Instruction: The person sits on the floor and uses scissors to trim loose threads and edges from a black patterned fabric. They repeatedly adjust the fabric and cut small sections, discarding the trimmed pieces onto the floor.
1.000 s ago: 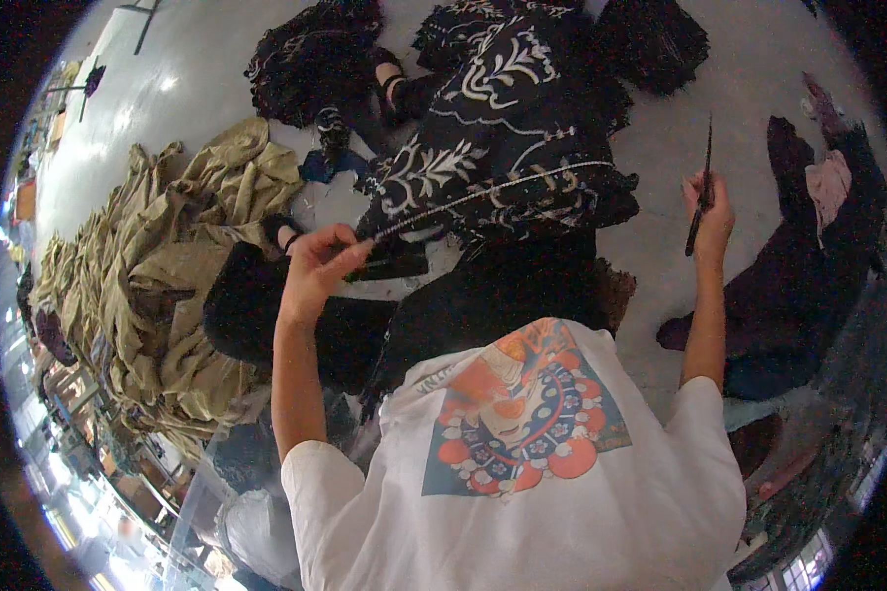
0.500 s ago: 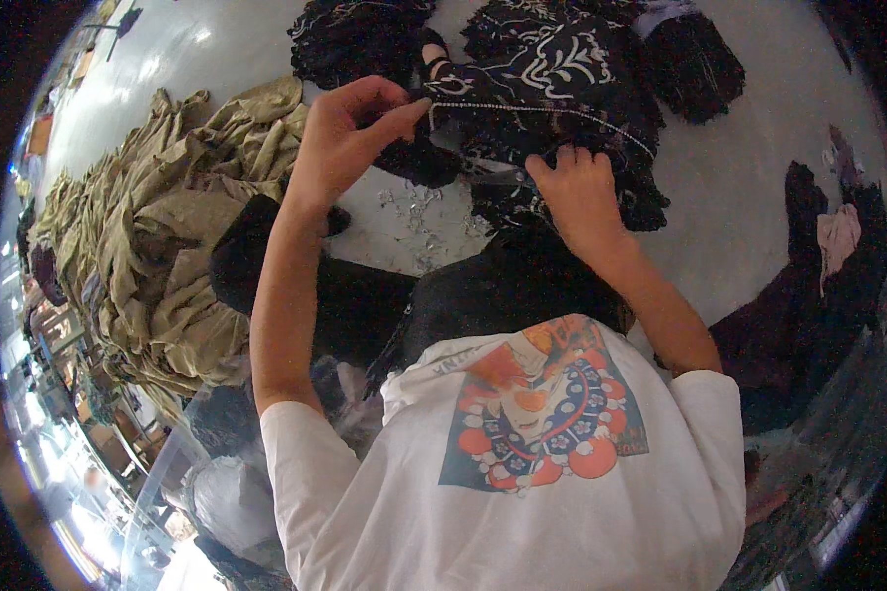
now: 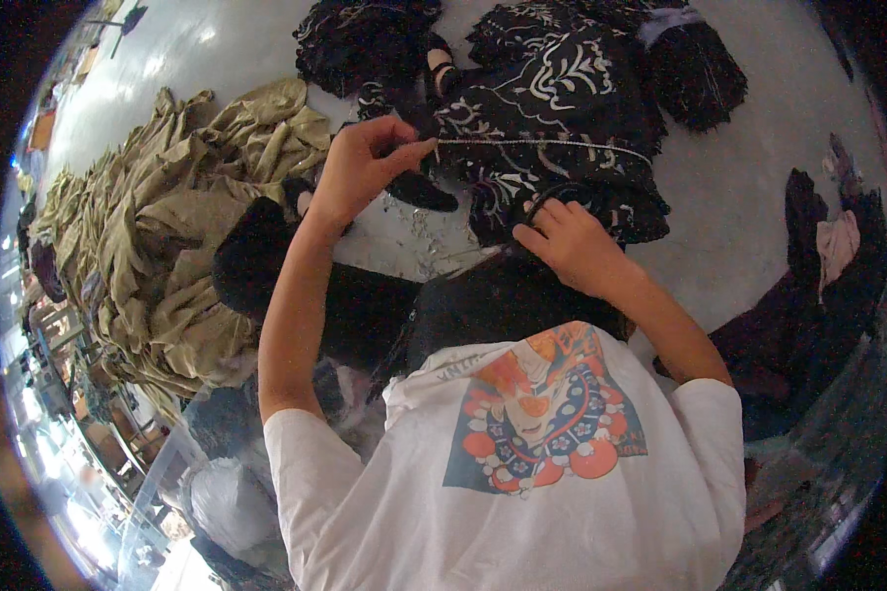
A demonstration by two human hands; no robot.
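Black fabric with silver-white scrolling patterns (image 3: 572,84) is spread in front of me. Across it runs a thin white beaded strand (image 3: 537,143), nearly straight. My left hand (image 3: 365,167) pinches the strand's left end between thumb and fingertips. Over the fabric's near edge, my right hand (image 3: 574,246) is closed with its fingers curled. A black loop like a handle (image 3: 540,200) shows at those fingers; the rest of that item is hidden, so its kind is unclear. Small silvery scraps (image 3: 419,236) lie on the floor between my arms.
A big heap of olive-tan cloth (image 3: 158,236) lies at left. Black fabric bundles (image 3: 365,44) are at the far side, another (image 3: 700,74) at far right. A foot in a black strapped sandal (image 3: 440,61) is beside the fabric. Dark clothes with a pink piece (image 3: 838,241) lie at right.
Both hands have moved nearer to me, and the beaded strand has come nearer and straightened. More of the patterned fabric shows, and the black loop now appears at my right fingers.
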